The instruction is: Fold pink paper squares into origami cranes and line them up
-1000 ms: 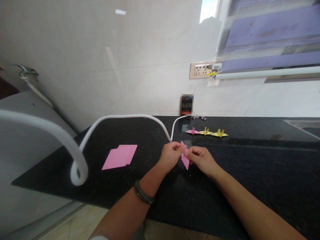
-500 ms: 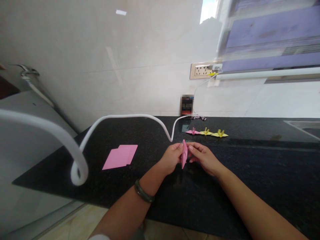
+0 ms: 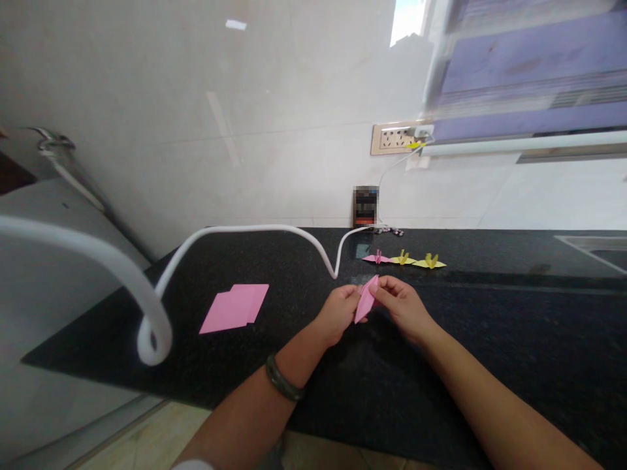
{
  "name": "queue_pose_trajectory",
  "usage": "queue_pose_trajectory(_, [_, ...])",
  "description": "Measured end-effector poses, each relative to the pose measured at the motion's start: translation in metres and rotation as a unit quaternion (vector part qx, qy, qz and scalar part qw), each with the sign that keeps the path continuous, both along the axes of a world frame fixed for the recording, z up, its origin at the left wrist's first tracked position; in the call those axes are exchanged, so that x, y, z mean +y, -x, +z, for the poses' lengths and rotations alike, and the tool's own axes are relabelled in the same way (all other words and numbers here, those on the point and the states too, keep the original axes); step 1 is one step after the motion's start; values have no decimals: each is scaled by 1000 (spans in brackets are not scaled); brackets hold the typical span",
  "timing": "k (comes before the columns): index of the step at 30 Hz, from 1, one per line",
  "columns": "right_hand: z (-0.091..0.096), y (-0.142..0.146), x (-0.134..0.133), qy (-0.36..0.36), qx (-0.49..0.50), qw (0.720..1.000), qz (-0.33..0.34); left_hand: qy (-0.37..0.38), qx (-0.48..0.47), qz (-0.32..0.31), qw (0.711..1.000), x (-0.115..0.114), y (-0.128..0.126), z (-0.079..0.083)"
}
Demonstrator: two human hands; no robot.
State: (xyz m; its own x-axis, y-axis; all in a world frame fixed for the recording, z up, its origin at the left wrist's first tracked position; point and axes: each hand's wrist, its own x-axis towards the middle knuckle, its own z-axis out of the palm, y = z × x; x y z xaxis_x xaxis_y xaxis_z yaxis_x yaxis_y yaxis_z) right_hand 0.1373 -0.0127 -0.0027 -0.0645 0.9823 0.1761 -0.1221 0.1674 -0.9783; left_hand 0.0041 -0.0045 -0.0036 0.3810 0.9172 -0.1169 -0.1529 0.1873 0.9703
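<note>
I have the left hand (image 3: 337, 312) and the right hand (image 3: 404, 307) both closed in a fingertip pinch on the small folded pink paper piece (image 3: 366, 299). It tilts up to the right between them, low over the black speckled stone table (image 3: 490, 326); I cannot tell whether it touches. Left of the hands, a flat stack of pink paper sheets (image 3: 235, 307) lies on the table. Behind, near the wall, stands a row of three small folded paper birds (image 3: 402, 258), one pink and two yellow. A thick white cable (image 3: 245, 228) loops across the table's left end.
</note>
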Motion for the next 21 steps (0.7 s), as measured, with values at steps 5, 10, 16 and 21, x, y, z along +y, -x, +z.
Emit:
queue_pose_trajectory(5, [-7,-5,6,-5,-88,996,-5,-37,-36,31,998,2,3,2])
queue_pose_trajectory(10, [-10,-4,7,-28,-95,995,-5,-76,-3,12,997,3,6,1])
queue_pose_trajectory(16, [0,-5,1,-109,-184,977,-17,-96,-4,34,995,3,8,5])
queue_pose_trajectory(21, [0,-8,0,-153,-226,962,8,-42,-32,50,997,6,12,7])
